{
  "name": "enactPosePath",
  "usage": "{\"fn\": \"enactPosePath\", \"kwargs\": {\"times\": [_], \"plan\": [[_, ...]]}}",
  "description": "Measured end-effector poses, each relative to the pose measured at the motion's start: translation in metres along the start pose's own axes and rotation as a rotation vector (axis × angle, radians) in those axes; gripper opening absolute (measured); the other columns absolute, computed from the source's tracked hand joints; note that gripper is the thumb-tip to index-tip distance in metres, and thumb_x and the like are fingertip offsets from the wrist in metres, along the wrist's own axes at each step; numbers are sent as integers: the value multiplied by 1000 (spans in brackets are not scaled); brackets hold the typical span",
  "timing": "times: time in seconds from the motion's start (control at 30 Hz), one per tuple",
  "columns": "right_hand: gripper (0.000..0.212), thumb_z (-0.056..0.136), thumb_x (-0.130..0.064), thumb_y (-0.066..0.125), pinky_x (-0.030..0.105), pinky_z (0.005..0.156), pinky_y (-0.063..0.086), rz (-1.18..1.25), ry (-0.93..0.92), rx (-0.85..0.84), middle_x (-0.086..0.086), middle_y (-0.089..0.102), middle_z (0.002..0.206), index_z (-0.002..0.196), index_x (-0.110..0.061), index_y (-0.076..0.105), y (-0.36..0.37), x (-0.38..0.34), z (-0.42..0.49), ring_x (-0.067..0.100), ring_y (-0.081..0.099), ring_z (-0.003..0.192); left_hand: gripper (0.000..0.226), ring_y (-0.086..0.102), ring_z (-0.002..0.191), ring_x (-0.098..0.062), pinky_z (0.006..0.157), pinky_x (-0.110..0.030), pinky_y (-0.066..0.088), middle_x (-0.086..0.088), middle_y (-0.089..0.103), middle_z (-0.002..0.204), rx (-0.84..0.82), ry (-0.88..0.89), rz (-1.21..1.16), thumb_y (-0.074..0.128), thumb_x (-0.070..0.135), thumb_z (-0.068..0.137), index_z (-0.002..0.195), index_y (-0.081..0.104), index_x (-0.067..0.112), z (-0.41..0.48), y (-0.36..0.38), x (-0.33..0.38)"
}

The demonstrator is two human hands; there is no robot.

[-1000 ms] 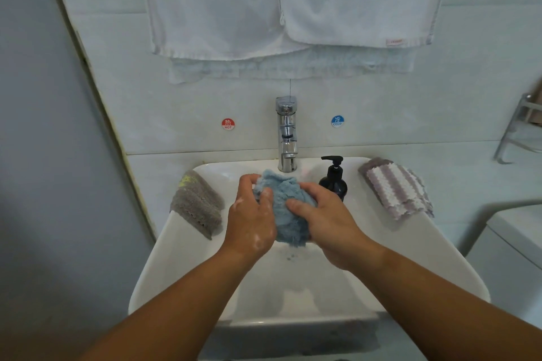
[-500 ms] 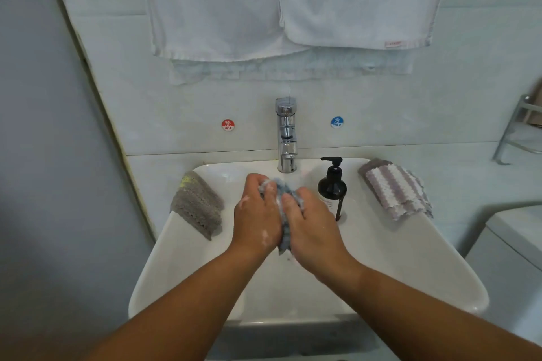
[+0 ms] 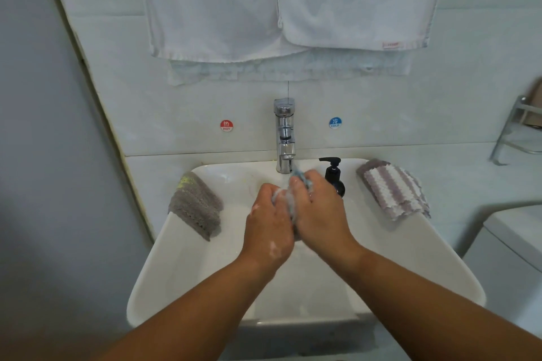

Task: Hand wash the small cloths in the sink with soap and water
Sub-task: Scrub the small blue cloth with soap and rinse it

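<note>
Both hands, left hand (image 3: 268,228) and right hand (image 3: 321,215), squeezing the blue cloth (image 3: 299,177) over the sink (image 3: 181,258), fingers curled tight

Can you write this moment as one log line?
step: scrub | left hand, right hand: grip blue cloth over sink | waiting: grey cloth left rim, striped cloth right rim
</note>
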State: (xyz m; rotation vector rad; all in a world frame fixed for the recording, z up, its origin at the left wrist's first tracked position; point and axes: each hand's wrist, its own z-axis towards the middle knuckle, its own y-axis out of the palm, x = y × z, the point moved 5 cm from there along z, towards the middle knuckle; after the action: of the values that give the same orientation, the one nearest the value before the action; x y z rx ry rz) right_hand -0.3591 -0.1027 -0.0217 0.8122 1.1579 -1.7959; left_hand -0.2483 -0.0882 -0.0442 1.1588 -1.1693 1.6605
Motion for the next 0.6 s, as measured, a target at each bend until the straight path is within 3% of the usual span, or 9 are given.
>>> {"fn": "enactPosePath", "kwargs": {"times": [0.1,0.17,0.27,0.33,0.4,0.43,0.53,0.6], "plan": [[29,107,-41,42,33,68,59,19,117,-9,-4,66,84,98,-22,61,6,19,7,12,67,76,17,68,89,-24,69,-45,63,-4,65,99,0,35,-36,39,39,107,102,51,29,-6,1,7],[33,107,-45,38,36,65,58,-4,108,-66,-3,68,86,99,-22,62,17,25,-6,12,68,75,15,67,88,-19,76,-45,63,-2,64,98,55,61,-24,42,38,107,104,52,27,0,-4,13],[19,108,-36,41,35,70,60,28,50,-102,-7,67,87,104,-27,57,22,16,-23,12,68,78,14,63,87,-13,79,-41,62,3,61,98,105,21,32,40,37,108,110,49,27,10,-11,11],[13,107,-32,44,31,70,59,32,-2,-82,-9,66,87,102,-27,56,15,5,-19,10,67,79,13,65,83,-17,65,-39,63,1,63,96,52,13,26,40,37,108,109,49,28,8,-8,5],[16,107,-34,45,37,74,60,23,21,-34,-8,65,86,95,-29,55,8,7,-5,12,67,79,16,65,77,-20,48,-27,54,-6,65,95,-30,17,-6,38,37,109,108,49,25,0,-2,1],[19,106,-36,45,41,76,61,30,65,-12,-7,65,86,92,-28,56,5,10,2,14,67,80,17,65,76,-21,48,-25,51,-8,65,96,-49,21,-22,37,37,109,107,49,25,-3,1,1],[25,106,-39,44,49,71,62,79,193,-58,1,68,90,93,-26,60,11,24,1,20,71,80,13,68,85,-19,56,-29,59,-2,63,98,-15,73,-9,41,36,108,105,49,27,-2,-2,11],[22,107,-36,42,42,63,64,91,199,-147,2,68,91,94,-27,57,19,24,-13,20,71,79,12,66,84,-13,62,-27,61,2,61,96,51,88,53,42,35,108,106,50,27,7,-10,14]]}}
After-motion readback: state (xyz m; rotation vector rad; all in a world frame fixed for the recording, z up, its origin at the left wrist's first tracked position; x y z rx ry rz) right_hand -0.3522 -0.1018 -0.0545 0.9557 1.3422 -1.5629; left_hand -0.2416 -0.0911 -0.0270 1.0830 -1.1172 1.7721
